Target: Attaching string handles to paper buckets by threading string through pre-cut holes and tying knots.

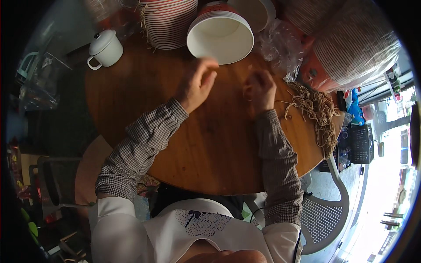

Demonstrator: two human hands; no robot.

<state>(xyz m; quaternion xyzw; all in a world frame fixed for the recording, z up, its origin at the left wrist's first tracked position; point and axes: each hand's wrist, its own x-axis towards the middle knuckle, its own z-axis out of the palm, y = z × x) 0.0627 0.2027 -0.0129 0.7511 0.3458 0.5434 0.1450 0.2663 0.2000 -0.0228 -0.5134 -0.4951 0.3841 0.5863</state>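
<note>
My left hand [198, 87] is over the wooden table, just below a white-lined paper bucket [220, 38]. Its thumb and fingers are apart, and nothing shows between them. The bucket lies tipped with its wide mouth toward me, red print on its outer side. To the right, my right hand [262, 90] is curled, its fingers bent inward and blurred by motion. What it may hold is too blurred to name. Beside its wrist a thin strand runs toward a tangled heap of beige string [313, 111] on the table's right side. Neither hand visibly touches the bucket.
A stack of paper buckets [169, 24] tied with string stands at the back left, near a white lidded mug [105, 49]. Plastic-wrapped bucket stacks [351, 48] and a crumpled clear bag [280, 46] crowd the right. A grey chair [322, 219] stands beyond the table's rounded edge.
</note>
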